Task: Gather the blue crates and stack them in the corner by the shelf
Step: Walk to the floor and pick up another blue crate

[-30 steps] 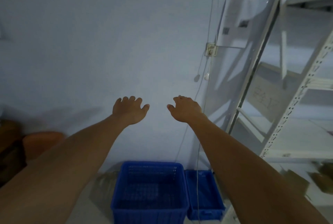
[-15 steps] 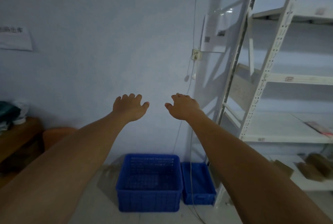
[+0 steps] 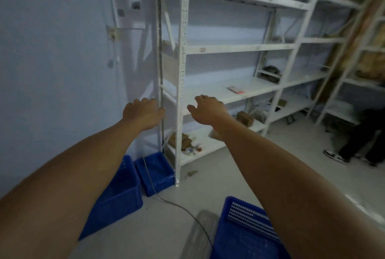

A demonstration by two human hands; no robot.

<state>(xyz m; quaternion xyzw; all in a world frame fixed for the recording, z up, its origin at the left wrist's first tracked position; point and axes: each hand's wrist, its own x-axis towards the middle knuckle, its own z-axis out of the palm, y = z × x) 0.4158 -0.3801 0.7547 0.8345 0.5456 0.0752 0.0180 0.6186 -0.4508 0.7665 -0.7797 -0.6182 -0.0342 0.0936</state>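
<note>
A large blue crate (image 3: 123,194) stands on the floor against the wall, partly hidden by my left forearm. A smaller, shallower blue crate (image 3: 155,170) sits beside it in the corner, touching the foot of the white shelf (image 3: 180,75). A third blue crate (image 3: 245,231) with a perforated wall lies at the bottom of the view under my right forearm. My left hand (image 3: 141,112) and my right hand (image 3: 206,108) are stretched out in front of me at shelf height, fingers apart, holding nothing.
A thin cable (image 3: 179,206) hangs from a wall socket (image 3: 111,33) and trails across the floor between the crates. White shelving runs along the right wall with boxes and small items on it. A person's legs and shoes (image 3: 354,150) are at the far right.
The view has swung to the right, from the wall to the shelving. The two crates by the wall slid to the lower left and a third crate came into view. Both hands stay outstretched and empty.
</note>
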